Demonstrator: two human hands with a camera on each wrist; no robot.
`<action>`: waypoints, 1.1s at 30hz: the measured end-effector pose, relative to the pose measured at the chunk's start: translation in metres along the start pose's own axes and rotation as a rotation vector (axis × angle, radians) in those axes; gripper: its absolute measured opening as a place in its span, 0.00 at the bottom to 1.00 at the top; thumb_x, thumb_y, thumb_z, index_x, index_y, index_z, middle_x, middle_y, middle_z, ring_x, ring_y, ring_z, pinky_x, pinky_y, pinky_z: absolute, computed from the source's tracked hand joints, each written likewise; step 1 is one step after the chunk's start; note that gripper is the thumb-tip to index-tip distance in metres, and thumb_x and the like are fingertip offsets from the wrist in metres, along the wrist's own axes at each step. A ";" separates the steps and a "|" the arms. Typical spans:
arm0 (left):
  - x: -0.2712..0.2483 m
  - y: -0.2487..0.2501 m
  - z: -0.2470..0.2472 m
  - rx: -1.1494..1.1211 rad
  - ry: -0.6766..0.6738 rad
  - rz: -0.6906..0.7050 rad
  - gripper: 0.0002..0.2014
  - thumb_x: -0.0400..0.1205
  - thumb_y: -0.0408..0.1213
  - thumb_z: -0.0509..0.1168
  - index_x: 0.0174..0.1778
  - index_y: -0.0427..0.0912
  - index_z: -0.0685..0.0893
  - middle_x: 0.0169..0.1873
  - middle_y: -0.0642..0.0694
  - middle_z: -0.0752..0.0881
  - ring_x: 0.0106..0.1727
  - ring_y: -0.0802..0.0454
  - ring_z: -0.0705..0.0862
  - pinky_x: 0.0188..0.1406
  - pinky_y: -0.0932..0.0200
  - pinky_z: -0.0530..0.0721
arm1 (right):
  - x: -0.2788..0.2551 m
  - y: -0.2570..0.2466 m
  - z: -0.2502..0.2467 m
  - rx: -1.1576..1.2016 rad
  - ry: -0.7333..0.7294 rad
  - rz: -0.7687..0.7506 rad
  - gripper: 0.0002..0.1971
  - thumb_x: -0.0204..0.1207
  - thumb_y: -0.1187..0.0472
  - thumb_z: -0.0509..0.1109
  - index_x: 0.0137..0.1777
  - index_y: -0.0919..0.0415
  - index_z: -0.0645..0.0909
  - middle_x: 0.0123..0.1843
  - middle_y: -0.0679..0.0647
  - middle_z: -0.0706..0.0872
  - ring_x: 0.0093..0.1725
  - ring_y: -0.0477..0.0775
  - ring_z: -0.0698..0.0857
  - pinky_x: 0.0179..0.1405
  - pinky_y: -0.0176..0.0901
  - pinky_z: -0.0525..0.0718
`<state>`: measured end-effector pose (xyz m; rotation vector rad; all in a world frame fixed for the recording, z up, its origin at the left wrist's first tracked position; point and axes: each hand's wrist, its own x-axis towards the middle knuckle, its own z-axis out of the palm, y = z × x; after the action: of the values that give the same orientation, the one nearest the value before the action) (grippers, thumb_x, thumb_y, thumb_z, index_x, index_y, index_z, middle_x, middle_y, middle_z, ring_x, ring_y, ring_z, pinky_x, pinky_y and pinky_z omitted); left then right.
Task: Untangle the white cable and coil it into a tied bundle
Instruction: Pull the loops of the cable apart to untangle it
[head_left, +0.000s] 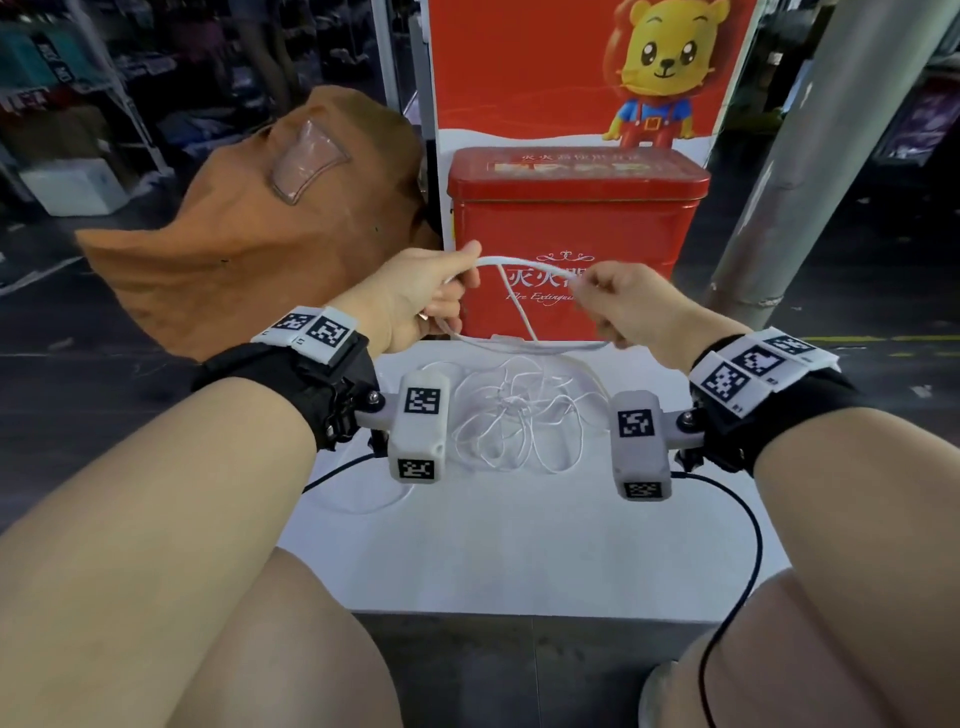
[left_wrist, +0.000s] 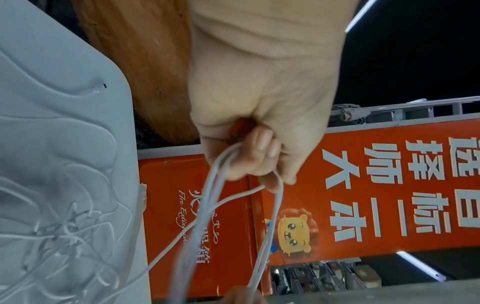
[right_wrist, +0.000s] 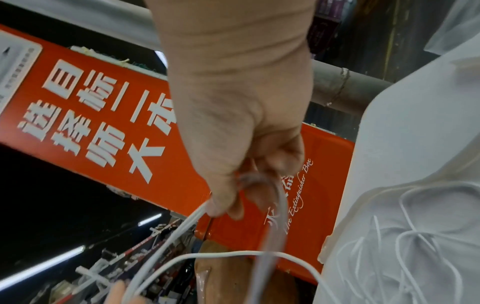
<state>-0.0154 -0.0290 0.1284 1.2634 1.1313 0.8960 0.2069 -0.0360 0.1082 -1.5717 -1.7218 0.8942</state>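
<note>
A thin white cable (head_left: 519, 262) arches between my two raised hands above the white table (head_left: 519, 561). My left hand (head_left: 431, 296) grips several gathered strands (left_wrist: 221, 174) in curled fingers. My right hand (head_left: 613, 301) pinches the same cable (right_wrist: 187, 224) at the other side. From both hands the cable hangs down to a loose tangled heap (head_left: 519, 415) lying on the table's far half, with a small knot at its middle. Another stretch of the cable curves near the table's left edge (head_left: 363, 506).
A red fire extinguisher box (head_left: 566, 228) stands just behind the table, under a red poster with a cartoon lion (head_left: 660, 67). A brown fabric bag (head_left: 270, 218) sits at the left. A grey pillar (head_left: 810, 156) rises at the right. Black wrist-camera wires (head_left: 748, 545) trail over the table.
</note>
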 end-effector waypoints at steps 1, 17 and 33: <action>0.001 -0.001 -0.001 -0.014 0.017 0.023 0.18 0.87 0.46 0.59 0.33 0.40 0.75 0.13 0.54 0.62 0.14 0.60 0.58 0.15 0.67 0.63 | -0.004 0.000 0.002 -0.068 -0.085 0.002 0.11 0.83 0.51 0.63 0.44 0.55 0.80 0.36 0.50 0.82 0.32 0.44 0.81 0.29 0.35 0.79; -0.001 -0.005 0.001 0.109 -0.217 -0.001 0.16 0.88 0.48 0.54 0.37 0.45 0.72 0.27 0.51 0.68 0.21 0.59 0.61 0.12 0.71 0.56 | -0.004 -0.014 0.014 0.350 -0.141 -0.058 0.08 0.77 0.65 0.72 0.42 0.61 0.74 0.24 0.52 0.82 0.23 0.49 0.80 0.28 0.41 0.83; -0.001 -0.007 0.007 0.075 -0.112 -0.098 0.16 0.88 0.42 0.57 0.40 0.37 0.81 0.20 0.49 0.72 0.16 0.59 0.62 0.12 0.68 0.59 | -0.002 -0.017 0.019 0.106 0.113 -0.027 0.19 0.79 0.47 0.67 0.33 0.60 0.75 0.24 0.50 0.70 0.22 0.48 0.64 0.20 0.39 0.65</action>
<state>-0.0095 -0.0324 0.1211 1.2914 1.1369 0.7069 0.1814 -0.0398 0.1114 -1.4970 -1.5873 0.8533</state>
